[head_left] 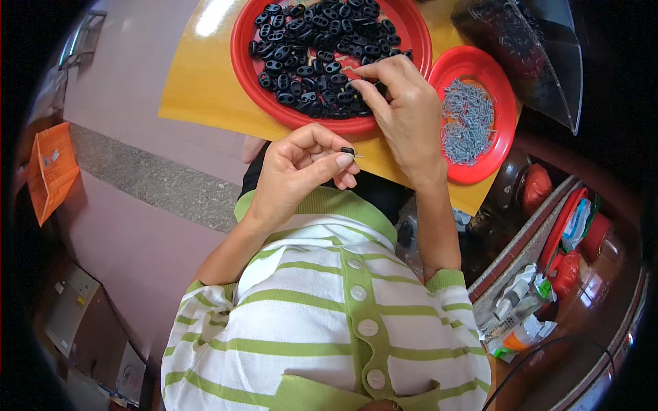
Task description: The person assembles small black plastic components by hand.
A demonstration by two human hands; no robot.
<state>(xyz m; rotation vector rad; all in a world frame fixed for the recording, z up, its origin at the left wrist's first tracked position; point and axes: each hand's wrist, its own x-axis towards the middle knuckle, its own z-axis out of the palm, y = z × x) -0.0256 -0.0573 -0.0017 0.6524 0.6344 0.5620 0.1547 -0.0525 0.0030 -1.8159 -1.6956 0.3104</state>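
Piece, small and black (347, 150), grip of left hand (291, 171) closed on it before torso (308, 274), best kept steady with thin metal end (359, 157) clear of the fingertips; right hand (406, 115) arched over red tray (241, 41) of similar pieces (281, 53), whether its grip holds one impossible to tell.

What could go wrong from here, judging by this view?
The left hand pinches a small black piece with a thin metal shaft poking out; that slight grip might slip and let it fall.
The smaller red tray of grey screws sits close to the edge of the yellow tabletop, beside the right forearm, so a bump might spill it.
The right hand is at a heap of black two-hole pieces and could scatter some.
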